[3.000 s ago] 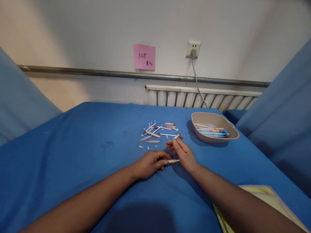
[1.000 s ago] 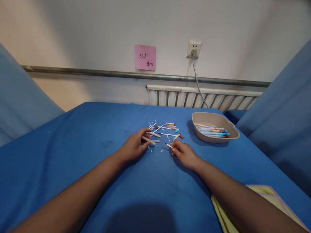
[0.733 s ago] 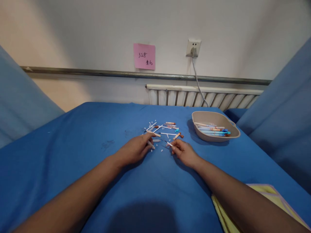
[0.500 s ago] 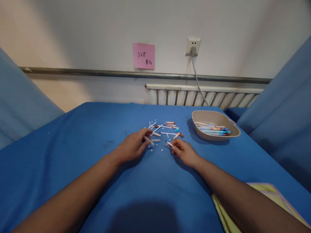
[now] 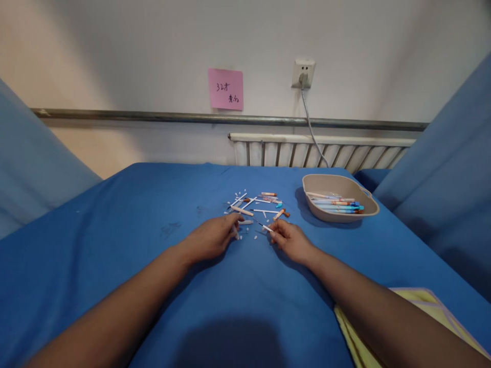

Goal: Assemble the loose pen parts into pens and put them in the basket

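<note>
Fingers (image 5: 279, 237) of the right hand (image 5: 294, 244) pinch a refill (image 5: 267, 228), the left hand (image 5: 215, 235) curled palm-down around a barrel (image 5: 236, 234)

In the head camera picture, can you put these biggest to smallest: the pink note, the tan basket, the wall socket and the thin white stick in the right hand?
1. Tan basket
2. Pink note
3. Wall socket
4. Thin white stick in the right hand

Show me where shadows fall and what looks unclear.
Head view: a shadow darkens the blue cloth at bottom centre; head view: another lies left of the tan basket; head view: the white rod in the right hand lacks crisp detail.
</note>
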### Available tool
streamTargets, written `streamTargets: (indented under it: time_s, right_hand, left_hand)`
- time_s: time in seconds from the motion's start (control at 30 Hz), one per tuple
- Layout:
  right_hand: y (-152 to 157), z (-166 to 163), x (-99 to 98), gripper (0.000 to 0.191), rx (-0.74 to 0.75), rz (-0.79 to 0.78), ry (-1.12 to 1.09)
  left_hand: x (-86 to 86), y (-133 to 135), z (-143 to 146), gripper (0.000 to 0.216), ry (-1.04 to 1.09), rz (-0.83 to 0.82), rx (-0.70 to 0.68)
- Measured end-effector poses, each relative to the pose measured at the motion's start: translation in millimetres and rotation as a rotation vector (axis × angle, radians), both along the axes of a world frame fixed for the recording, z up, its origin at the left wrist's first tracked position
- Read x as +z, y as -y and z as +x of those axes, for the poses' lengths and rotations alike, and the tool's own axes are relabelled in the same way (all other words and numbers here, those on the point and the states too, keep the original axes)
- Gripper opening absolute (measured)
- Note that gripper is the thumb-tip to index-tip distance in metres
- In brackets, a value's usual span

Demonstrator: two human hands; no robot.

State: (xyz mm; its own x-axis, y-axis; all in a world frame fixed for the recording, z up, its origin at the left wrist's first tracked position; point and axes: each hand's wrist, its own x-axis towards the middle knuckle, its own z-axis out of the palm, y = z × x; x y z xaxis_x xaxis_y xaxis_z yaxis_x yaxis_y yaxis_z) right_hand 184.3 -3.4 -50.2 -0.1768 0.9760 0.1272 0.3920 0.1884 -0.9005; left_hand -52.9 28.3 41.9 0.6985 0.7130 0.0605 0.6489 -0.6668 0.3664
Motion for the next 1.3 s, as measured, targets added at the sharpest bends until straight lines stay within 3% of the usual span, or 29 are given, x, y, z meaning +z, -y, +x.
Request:
streamTargets:
  time_s: [0.17,0.33,0.6,0.7,0.93,1.3]
  right_hand:
    - [-0.2,0.8,0.1,0.007,0.012,-0.002,0.014]
    - [1.3,0.0,3.2,0.008,-0.001,0.003,0.041]
    - [1.7,-0.9,1.8,0.008,0.004,0.037,0.07]
    - [1.8,-0.8,0.8,0.009,0.003,0.041,0.085]
    - [3.3,-4.3,4.6,0.011,-0.002,0.047,0.106]
    - [8.2,-3.0,15.8,0.006,0.049,0.15,0.255]
  left_hand:
    - [1.3,-1.8,-2.5,0.039,0.058,0.06,0.051]
    - [0.7,-4.4,-2.9,0.023,0.007,0.012,0.024]
    - [-9.3,-17.5,0.2,0.031,0.117,-0.081,0.292]
    - [-17.2,-11.9,8.1,0.026,0.067,-0.12,0.244]
    - [-29.5,-5.2,24.1,0.016,-0.115,-0.006,0.243]
    - [-26.1,-1.8,14.5,0.017,0.048,0.049,0.074]
